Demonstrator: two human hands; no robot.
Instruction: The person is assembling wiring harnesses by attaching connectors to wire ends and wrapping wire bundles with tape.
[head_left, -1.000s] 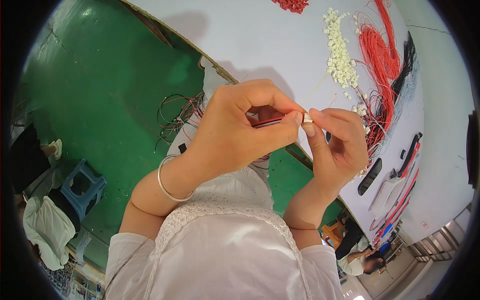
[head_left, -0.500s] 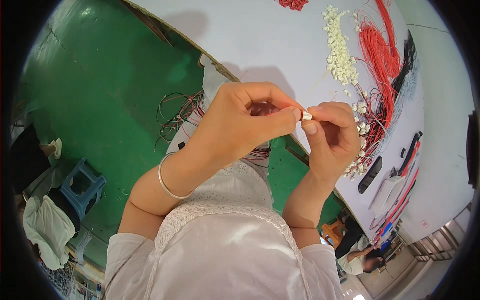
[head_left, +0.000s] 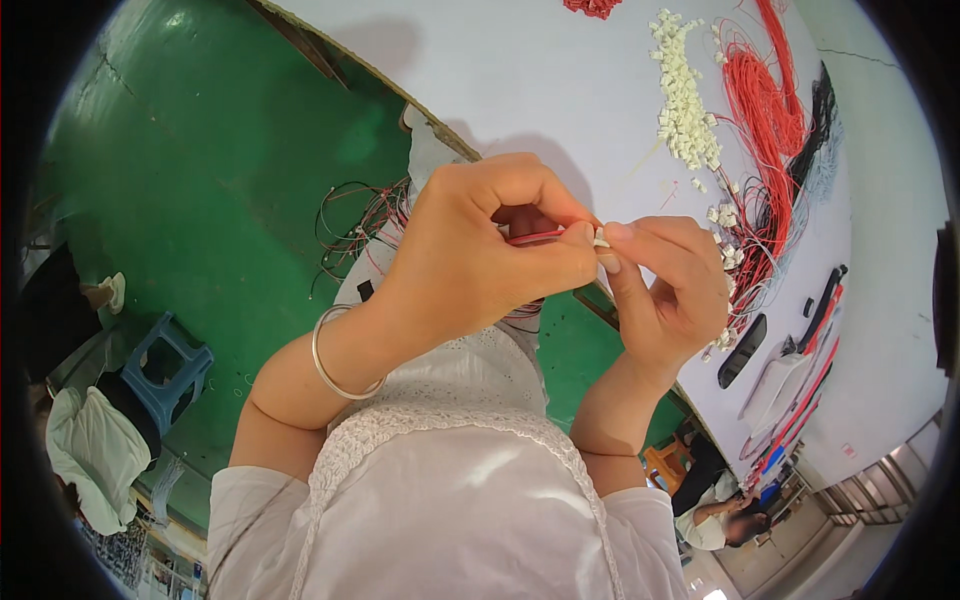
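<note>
In the head view, the left hand point(head_left: 475, 245) has its grip closed on a red wire point(head_left: 537, 238), whose far end vanishes inside the curled fingers. The right hand point(head_left: 680, 275) pinches a white connector point(head_left: 600, 239) at the meeting fingertips, which cover most of it; whether the wire sits inside cannot be made out. Beyond the right grip, on the counter point(head_left: 560, 85), lie white connector housings point(head_left: 685, 110); farther off, a red pile point(head_left: 592, 7) is cut by the upper edge.
</note>
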